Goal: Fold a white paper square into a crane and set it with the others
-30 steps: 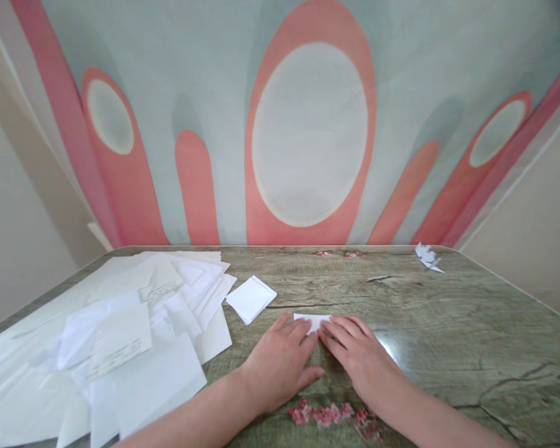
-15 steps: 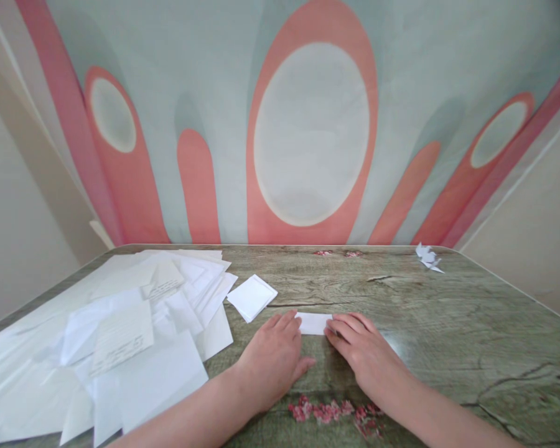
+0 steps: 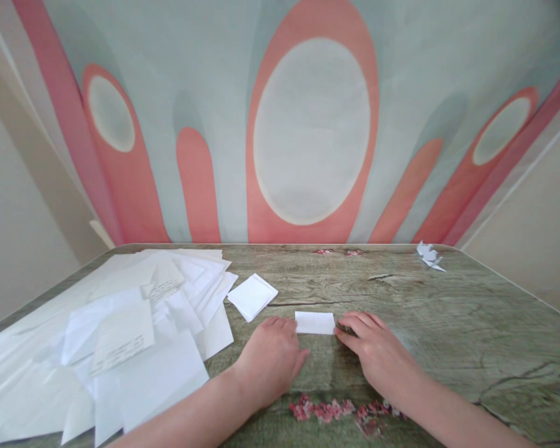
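A small white folded paper strip (image 3: 315, 323) lies flat on the wood-patterned table, its long side running left to right. My left hand (image 3: 273, 354) rests at its left end, thumb spread away and fingertips at or just beside the edge. At the other end is my right hand (image 3: 371, 345), fingers extended and a little apart, next to the strip's right edge; whether they still touch it I cannot tell. Neither hand grips the paper. Beyond my left hand sits a small stack of white square papers (image 3: 252, 297).
Many loose white sheets (image 3: 163, 379) overlap across the left side of the table (image 3: 448, 336). Small folded white paper figures (image 3: 430, 255) stand near the back right. A patterned backdrop (image 3: 233, 186) rises behind the table's far edge. Pink flowers (image 3: 322, 409) are printed near the front.
Both hands have drawn outward from the paper strip, the right hand moving right and the left slightly left. More of the strip now shows between them.
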### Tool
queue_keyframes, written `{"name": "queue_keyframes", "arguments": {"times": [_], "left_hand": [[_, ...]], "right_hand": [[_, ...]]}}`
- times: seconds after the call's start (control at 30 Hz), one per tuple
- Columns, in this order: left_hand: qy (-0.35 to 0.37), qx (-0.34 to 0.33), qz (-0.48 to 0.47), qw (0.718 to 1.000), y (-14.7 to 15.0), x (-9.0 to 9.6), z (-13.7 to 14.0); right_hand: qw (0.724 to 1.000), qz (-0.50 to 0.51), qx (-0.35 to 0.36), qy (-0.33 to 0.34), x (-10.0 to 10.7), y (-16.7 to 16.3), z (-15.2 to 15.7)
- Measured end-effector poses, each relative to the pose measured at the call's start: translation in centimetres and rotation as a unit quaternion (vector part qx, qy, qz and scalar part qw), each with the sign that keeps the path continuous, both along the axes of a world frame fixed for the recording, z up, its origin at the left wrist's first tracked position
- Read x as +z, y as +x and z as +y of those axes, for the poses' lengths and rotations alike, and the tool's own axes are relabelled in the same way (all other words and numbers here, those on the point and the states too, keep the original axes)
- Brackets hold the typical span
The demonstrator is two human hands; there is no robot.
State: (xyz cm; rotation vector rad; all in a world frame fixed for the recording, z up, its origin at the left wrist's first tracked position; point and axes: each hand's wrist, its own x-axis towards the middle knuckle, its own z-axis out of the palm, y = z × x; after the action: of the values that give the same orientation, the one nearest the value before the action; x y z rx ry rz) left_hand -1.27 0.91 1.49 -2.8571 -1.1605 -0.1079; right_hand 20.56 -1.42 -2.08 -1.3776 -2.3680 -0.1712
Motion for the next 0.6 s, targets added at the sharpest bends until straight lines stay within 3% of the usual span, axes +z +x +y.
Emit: {"name": "queue_keyframes", "arguments": {"times": [0.2,0.37,0.6], "left_hand": [[-0.023,0.029,-0.084,0.996,-0.8,-0.8,1.0],[-0.055,0.053,-0.186,0.980,-0.8,-1.9,1.5],[-0.096,0.029,-0.259,0.961,-0.8,-3.1,2.0]], "right_hand": [[0.996,0.094,-0.010,-0.003,0.4,0.9,0.8],[0.985,0.154,-0.027,-0.068,-0.6,1.3,2.0],[0.970,0.205,-0.008,-0.131,-1.4,0.3,2.5]]}}
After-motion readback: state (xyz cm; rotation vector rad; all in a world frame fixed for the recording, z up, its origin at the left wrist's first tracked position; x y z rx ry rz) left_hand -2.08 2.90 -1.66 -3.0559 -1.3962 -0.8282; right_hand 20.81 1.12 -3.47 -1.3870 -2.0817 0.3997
